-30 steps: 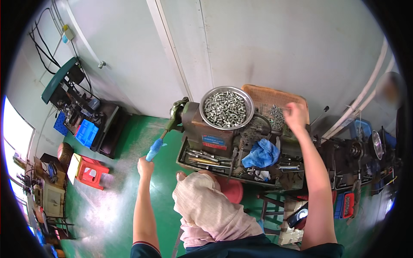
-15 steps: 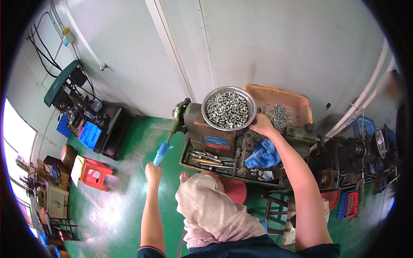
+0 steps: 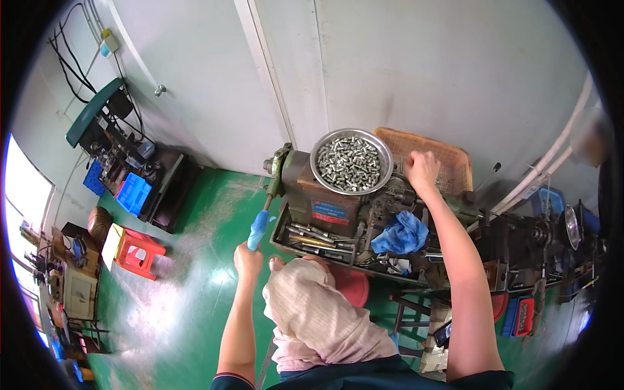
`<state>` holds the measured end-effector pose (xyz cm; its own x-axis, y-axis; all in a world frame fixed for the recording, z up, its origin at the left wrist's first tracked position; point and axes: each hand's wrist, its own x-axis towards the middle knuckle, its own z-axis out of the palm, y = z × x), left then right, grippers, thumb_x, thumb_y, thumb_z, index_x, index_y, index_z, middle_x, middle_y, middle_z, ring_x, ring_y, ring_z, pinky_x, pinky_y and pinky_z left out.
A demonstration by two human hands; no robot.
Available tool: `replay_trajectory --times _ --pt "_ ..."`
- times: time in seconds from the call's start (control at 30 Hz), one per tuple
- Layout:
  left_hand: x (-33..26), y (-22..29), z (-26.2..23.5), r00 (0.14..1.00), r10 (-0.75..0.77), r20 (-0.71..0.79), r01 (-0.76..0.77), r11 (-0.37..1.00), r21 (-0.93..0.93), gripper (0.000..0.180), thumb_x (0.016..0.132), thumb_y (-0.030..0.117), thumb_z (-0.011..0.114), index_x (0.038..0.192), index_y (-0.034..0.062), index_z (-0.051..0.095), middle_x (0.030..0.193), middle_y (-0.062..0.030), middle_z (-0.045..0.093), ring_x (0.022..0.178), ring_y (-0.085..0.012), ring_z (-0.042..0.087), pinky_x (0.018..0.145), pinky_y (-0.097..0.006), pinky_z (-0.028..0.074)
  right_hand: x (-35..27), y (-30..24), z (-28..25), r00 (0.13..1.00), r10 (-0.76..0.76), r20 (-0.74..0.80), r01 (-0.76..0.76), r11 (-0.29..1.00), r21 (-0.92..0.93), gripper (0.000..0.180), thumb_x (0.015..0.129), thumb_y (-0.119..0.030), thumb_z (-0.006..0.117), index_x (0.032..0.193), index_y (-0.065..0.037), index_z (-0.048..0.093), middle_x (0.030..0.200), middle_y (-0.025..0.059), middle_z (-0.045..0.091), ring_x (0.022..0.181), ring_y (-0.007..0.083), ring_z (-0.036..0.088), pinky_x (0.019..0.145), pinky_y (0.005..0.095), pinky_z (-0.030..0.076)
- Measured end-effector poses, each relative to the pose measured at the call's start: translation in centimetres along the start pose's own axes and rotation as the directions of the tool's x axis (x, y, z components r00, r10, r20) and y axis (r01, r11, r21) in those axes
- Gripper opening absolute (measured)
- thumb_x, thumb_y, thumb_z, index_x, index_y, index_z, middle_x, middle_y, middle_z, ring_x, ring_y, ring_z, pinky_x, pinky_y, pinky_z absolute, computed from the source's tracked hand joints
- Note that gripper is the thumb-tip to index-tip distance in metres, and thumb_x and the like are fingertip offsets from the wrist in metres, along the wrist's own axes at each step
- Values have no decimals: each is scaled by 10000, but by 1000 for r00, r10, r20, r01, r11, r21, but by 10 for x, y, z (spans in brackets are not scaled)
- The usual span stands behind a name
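My left hand (image 3: 248,259) grips the blue-wrapped lever handle (image 3: 258,229) that reaches down from the left side of the green and brown machine (image 3: 318,195). My right hand (image 3: 422,170) hovers with curled fingers over the front edge of the orange mesh basket (image 3: 455,162), just right of the round metal bowl (image 3: 351,161) heaped with several small silver parts. Whether a part lies in its fingers cannot be seen. A beige cloth (image 3: 318,312) covers my lap.
A tool tray (image 3: 312,237) with a blue rag (image 3: 402,233) sits below the machine. A red stool (image 3: 136,250) and a blue crate (image 3: 133,194) stand on the green floor at left. Cluttered machinery fills the right side.
My right hand went from the basket down to the machine beside the bowl, then back up to the basket's front edge. My left hand stayed on the lever.
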<state>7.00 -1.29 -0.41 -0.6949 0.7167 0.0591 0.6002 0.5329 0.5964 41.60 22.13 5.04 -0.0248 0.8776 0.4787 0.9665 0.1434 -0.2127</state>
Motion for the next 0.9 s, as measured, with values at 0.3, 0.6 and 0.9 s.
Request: replay_trajectory --times 0.3,0.6,0.9 --pt "1 -5 3 1000 -13 -13 12 999 -30 132 685 103 543 759 20 613 649 -196 571 650 -325 574 594 -366 427 33 -53 -25 904 -424 -48 417 853 313 116 573 -116 637 684 -106 604 909 45 536 975 215 421 816 366 338" --pt "1 -4 3 1000 -16 -9 16 1000 -15 123 684 103 542 746 24 613 661 -187 579 665 -314 579 603 -364 429 48 -61 -19 874 -446 196 399 886 236 121 553 -73 616 666 -109 594 932 37 537 1012 206 404 828 360 328" --pt "1 -3 1 1000 -20 -5 20 999 -28 125 677 83 524 744 28 614 661 -183 581 661 -309 581 606 -359 432 52 -61 -24 863 -450 231 389 883 264 83 552 -113 603 623 -105 561 851 31 554 975 210 425 807 365 338"
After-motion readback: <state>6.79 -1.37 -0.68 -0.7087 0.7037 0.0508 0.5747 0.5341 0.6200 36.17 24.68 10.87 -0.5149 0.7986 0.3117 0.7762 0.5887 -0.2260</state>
